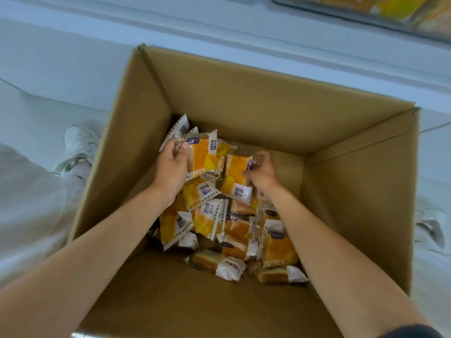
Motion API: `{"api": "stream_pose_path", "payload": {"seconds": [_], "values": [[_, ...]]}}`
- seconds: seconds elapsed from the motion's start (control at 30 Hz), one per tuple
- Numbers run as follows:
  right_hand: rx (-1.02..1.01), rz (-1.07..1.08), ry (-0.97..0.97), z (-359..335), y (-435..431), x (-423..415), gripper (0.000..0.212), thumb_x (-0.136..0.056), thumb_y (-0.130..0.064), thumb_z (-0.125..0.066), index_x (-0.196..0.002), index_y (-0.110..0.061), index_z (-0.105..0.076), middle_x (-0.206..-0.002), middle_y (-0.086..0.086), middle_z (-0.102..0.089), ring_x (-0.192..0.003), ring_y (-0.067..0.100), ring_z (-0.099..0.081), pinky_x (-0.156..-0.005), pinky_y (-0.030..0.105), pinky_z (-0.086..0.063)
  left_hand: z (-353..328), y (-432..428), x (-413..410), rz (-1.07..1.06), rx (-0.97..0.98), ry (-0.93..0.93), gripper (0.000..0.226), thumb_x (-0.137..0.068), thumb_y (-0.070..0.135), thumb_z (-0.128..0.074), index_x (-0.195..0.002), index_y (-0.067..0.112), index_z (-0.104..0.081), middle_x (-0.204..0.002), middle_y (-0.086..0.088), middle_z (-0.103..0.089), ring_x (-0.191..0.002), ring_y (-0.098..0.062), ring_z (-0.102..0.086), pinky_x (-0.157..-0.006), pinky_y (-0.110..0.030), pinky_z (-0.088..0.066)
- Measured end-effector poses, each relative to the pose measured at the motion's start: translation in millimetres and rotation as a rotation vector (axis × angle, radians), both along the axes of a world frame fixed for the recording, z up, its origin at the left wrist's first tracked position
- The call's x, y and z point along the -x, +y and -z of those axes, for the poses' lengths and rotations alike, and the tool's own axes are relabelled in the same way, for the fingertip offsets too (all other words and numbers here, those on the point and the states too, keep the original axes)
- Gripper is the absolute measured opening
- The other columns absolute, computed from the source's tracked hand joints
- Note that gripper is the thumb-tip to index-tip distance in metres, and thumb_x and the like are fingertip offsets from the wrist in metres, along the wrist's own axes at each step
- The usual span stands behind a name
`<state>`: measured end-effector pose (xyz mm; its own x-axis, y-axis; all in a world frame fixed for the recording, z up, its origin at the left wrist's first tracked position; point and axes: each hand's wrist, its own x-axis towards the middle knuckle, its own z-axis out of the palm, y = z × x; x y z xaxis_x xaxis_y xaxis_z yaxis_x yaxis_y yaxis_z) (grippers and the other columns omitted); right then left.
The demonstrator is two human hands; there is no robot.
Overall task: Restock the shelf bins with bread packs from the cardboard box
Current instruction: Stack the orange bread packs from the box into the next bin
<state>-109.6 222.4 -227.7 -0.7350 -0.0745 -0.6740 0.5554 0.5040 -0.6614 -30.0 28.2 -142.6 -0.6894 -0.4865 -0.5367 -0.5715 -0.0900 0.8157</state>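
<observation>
Okay, cardboard box [244, 98] fills the middle of the head view, flaps open, both forearms reaching down into it from 6 o'clock. Left hand [172, 164] sits at about 10 o'clock of the box floor — fingers curled over the crimped end of a yellow-and-white first pack [207, 152], thumb on its face, pack raised above the heap and tilted. Right hand [262, 173] is at 3 o'clock of the left one, near it, fingers bunched in a pinch on the upper corner of a second pack [235, 181], which hangs slanted over the heap. The two held packs meet in the middle; touching or just overlapping in view, cannot tell. Loose packs [210, 220] lie jumbled on the box floor from centre down to 5 o'clock, some face up with printed labels, some on edge. Bare cardboard shows at 3 and 6 o'clock of that floor. Shelf bin [366, 18] is at 1 o'clock of the frame, well apart from the box, blurred, orange-yellow packs inside. White shoe [78, 142] and pale trouser leg [31, 203] sit at 9 o'clock beside the box wall, other shoe [429, 220] at 3 o'clock — pale floor [61, 57] under all of it.
</observation>
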Motion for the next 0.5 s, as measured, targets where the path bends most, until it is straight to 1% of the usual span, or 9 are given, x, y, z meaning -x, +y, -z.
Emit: {"api": "stream_pose_path", "payload": {"seconds": [0.03,0.07,0.13,0.2,0.23,0.27,0.33,0.4,0.5], "values": [[0.079,0.034,0.004,-23.3,5.8,6.0,0.07,-0.077,0.007,-0.073,-0.133,-0.018,-0.04,-0.111,0.003,-0.059,-0.092,0.014,-0.059,-0.07,0.024,-0.054,-2.8,-0.5,0.5,0.021,0.031,-0.012,0.021,-0.103,0.035,-0.043,-0.107,0.023,-0.059,-0.11,-0.011,-0.068,-0.104,-0.027,-0.066,-0.093,-0.049,-0.054],[0.142,0.026,0.017,-47.6,13.2,12.8,0.067,-0.075,0.01,-0.073,-0.13,-0.017,-0.044,-0.108,0.004,-0.062,-0.092,0.015,-0.06,-0.073,0.028,-0.056,-5.3,-0.3,2.0,0.047,0.054,-0.017,0.024,-0.103,0.036,-0.043,-0.109,0.018,-0.058,-0.11,-0.013,-0.067,-0.105,-0.029,-0.065,-0.095,-0.05,-0.052],[0.239,-0.128,0.059,-104.5,30.5,23.8,0.054,-0.074,0.011,-0.073,-0.118,-0.016,-0.056,-0.098,-0.003,-0.068,-0.094,0.014,-0.064,-0.08,0.03,-0.056,-18.9,4.8,6.4,0.103,0.037,-0.015,0.03,-0.103,0.038,-0.043,-0.116,0.015,-0.055,-0.106,-0.011,-0.065,-0.101,-0.029,-0.064,-0.095,-0.05,-0.052],[0.235,-0.367,0.104,-157.7,39.2,29.1,0.042,-0.076,0.006,-0.074,-0.107,-0.021,-0.064,-0.089,-0.012,-0.071,-0.091,0.007,-0.066,-0.082,0.025,-0.054,-42.0,13.1,12.0,0.202,-0.097,-0.043,0.034,-0.104,0.039,-0.041,-0.132,0.023,-0.048,-0.097,0.003,-0.061,-0.088,-0.015,-0.061,-0.087,-0.039,-0.051],[0.185,-0.484,0.128,-180.9,37.8,29.6,0.039,-0.078,0.002,-0.075,-0.105,-0.025,-0.066,-0.093,-0.012,-0.071,-0.09,0.003,-0.066,-0.084,0.024,-0.054,-54.7,17.8,14.1,0.279,-0.22,-0.061,0.035,-0.105,0.039,-0.038,-0.135,0.025,-0.046,-0.098,0.006,-0.06,-0.086,-0.013,-0.059,-0.085,-0.038,-0.048],[0.126,-0.583,0.173,-201.3,33.3,28.8,0.037,-0.079,-0.003,-0.075,-0.106,-0.027,-0.067,-0.098,-0.011,-0.07,-0.089,0.0,-0.066,-0.085,0.023,-0.054,-67.1,23.0,16.8,0.363,-0.342,-0.061,0.033,-0.105,0.04,-0.035,-0.13,0.024,-0.049,-0.106,0.001,-0.065,-0.091,-0.018,-0.062,-0.088,-0.04,-0.047],[0.037,-0.717,0.32,-234.5,23.7,25.0,0.034,-0.083,-0.009,-0.073,-0.113,-0.022,-0.067,-0.106,-0.005,-0.069,-0.093,0.005,-0.065,-0.09,0.026,-0.05,-91.0,32.5,20.3,0.503,-0.474,-0.034,0.052,-0.102,0.053,-0.032,-0.13,0.018,-0.057,-0.124,-0.012,-0.066,-0.109,-0.025,-0.064,-0.101,-0.048,-0.046],[-0.027,-0.749,0.417,-261.9,20.4,20.2,0.034,-0.087,-0.017,-0.071,-0.12,-0.019,-0.065,-0.119,0.0,-0.064,-0.103,0.016,-0.062,-0.095,0.03,-0.046,-116.1,40.8,23.8,0.608,-0.472,-0.022,0.071,-0.089,0.075,-0.031,-0.129,0.024,-0.061,-0.125,-0.009,-0.068,-0.117,-0.024,-0.063,-0.103,-0.048,-0.044],[-0.061,-0.691,0.408,-297.0,32.5,14.0,0.036,-0.092,-0.021,-0.064,-0.128,-0.019,-0.059,-0.115,-0.002,-0.065,-0.107,0.016,-0.062,-0.097,0.036,-0.049,-154.7,50.0,31.7,0.726,-0.447,0.027,0.078,-0.077,0.081,-0.029,-0.127,0.03,-0.059,-0.121,-0.003,-0.07,-0.113,-0.02,-0.066,-0.103,-0.043,-0.045]]}}
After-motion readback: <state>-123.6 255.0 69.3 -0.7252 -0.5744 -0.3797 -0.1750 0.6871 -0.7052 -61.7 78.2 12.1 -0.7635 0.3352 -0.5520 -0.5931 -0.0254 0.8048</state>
